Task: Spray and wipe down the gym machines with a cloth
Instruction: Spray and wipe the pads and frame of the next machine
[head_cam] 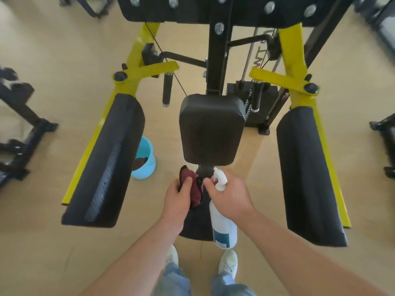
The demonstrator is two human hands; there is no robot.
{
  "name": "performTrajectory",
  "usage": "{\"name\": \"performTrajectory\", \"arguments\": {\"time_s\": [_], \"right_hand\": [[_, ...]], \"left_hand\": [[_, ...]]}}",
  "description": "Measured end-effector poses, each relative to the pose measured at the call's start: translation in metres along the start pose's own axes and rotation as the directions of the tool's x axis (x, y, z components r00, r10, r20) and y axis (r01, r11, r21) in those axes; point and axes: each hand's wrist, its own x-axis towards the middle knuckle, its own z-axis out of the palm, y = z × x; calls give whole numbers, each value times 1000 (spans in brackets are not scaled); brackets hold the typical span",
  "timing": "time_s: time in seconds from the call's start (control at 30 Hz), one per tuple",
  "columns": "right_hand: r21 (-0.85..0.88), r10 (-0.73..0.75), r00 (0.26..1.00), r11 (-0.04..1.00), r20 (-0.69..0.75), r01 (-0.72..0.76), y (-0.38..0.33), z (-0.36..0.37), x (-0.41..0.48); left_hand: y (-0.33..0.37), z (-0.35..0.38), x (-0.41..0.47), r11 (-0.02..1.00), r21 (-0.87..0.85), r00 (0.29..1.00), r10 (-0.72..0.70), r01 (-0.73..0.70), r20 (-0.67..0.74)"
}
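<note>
The person stands facing a gym machine with a yellow painted steel frame [136,58] and a black upright column [215,50]. The left hand [179,195] grips a bunched dark-red cloth [195,194], thumb on top and fingers curled beneath it. The right hand [230,193] is wrapped round the neck of a white plastic spray bottle with a teal label [223,227], just below its white trigger head; the bottle hangs tilted, its base towards the person. Both hands are close together, over the near end of a black padded seat [194,225]; whether the cloth touches the seat cannot be told. Just beyond the hands sits a square black cushioned pad [211,129] on the centre column. Two long black padded arm rests flank it, one on the left [104,159] and one on the right [310,174], each carried on a yellow arm.

On the pale wooden floor [53,60], between the left arm rest and the centre pad, stands a light-blue plastic bucket [145,174] with another dark-red rag [140,162] inside. Two short black hanging grips [166,88] dangle behind the pad. At the bottom edge are white sneakers [228,263] and faded blue jeans [175,278]
</note>
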Motion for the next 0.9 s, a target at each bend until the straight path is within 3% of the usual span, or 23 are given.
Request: {"name": "performTrajectory", "arguments": {"time_s": [0.23, 0.5, 0.7, 0.9], "right_hand": [[-102, 51, 999, 994, 3, -50, -26, -3, -13], [-5, 266, 954, 963, -141, -270, -22, -7, -28], [-43, 63, 976, 996, -209, -73, -40, -4, -28], [-74, 30, 995, 997, -96, -38, -64, 5, -21]], "left_hand": [[21, -20, -4, 997, -23, 998, 68, -69, -14], [24, -29, -9, 992, 37, 992, 117, -119, 44], [27, -37, -12, 986, 40, 987, 160, -161, 29], [38, -49, -18, 969, 39, 970, 243, -243, -4]]}}
